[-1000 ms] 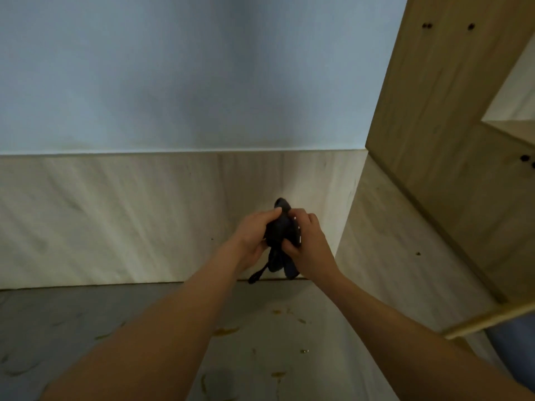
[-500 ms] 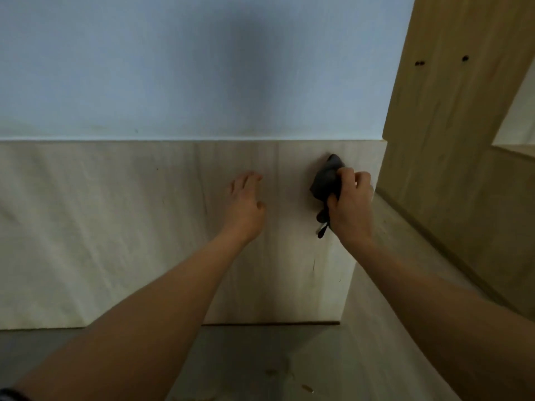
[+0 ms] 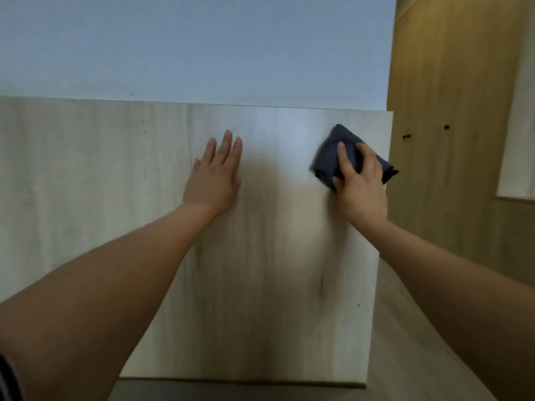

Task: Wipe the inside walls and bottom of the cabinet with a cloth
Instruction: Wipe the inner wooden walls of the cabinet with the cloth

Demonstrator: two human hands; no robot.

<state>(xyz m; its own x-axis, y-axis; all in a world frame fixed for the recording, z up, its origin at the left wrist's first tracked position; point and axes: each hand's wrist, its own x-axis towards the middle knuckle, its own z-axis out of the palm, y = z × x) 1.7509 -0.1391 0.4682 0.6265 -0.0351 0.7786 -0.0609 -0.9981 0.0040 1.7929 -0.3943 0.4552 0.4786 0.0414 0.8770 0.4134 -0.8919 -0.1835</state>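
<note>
Head view: right hand [image 3: 360,189] grips cloth [image 3: 330,160]; left hand [image 3: 215,176] flat on back panel [image 3: 86,183].

Dim, soft indoor light — slight motion blur, faint arm shadows, wide-angle bending at edges.

A home interior: bare pale wood cabinet panel [image 3: 86,198] against a plain painted wall [image 3: 188,44].

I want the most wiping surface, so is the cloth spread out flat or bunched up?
Bunched up. The cloth is a thick folded wad under the right hand, pressed against the back panel.
</note>
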